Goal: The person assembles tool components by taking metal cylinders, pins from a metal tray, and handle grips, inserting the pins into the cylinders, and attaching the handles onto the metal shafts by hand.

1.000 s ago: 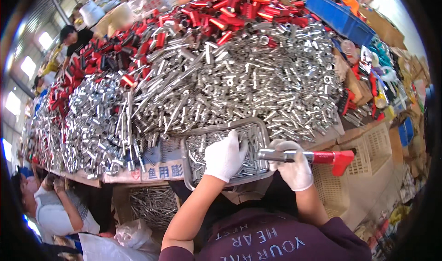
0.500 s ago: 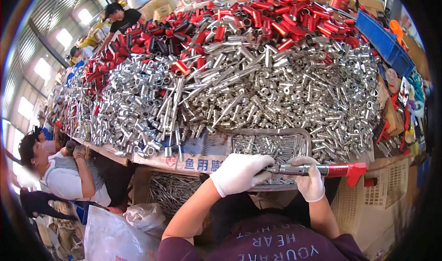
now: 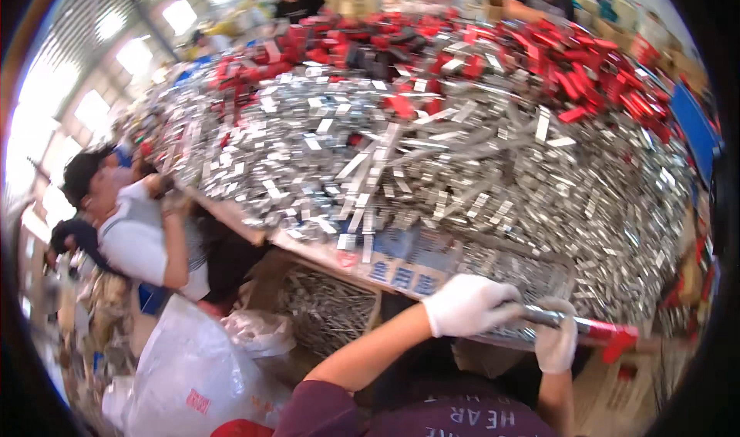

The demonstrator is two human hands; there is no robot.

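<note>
Tool: a long, slim tool (image 3: pixel 574 325) with a shiny silver metal shaft and a red handle end, lying almost level and pointing to the person's right; the red end flares into a small red tab at the tip.
Where it is: at the near edge of the desk (image 3: pixel 308 248), over a metal wire basket (image 3: pixel 532 271), held between both hands.
Left hand: the left hand (image 3: pixel 466 304), in a white glove, has its fingers curled shut around the silver end of the tool.
Right hand: the right hand (image 3: pixel 556 341), also in a white glove, has its fingers wrapped around the shaft just beside the red handle, close to the left hand.
Wire basket: holds small silver metal pieces; its far rim touches the big pile.
Pile: a heap of silver metal parts (image 3: pixel 432 152) covers the desk, with red-handled pieces (image 3: pixel 555 59) heaped along the far side.
Under the desk: a cardboard box of thin metal rods (image 3: pixel 327 310) sits below the desk edge.
Nearby: a white plastic bag (image 3: pixel 196 375) lies low on the person's left; another person in a white shirt (image 3: pixel 135 233) sits at the desk on that side.
</note>
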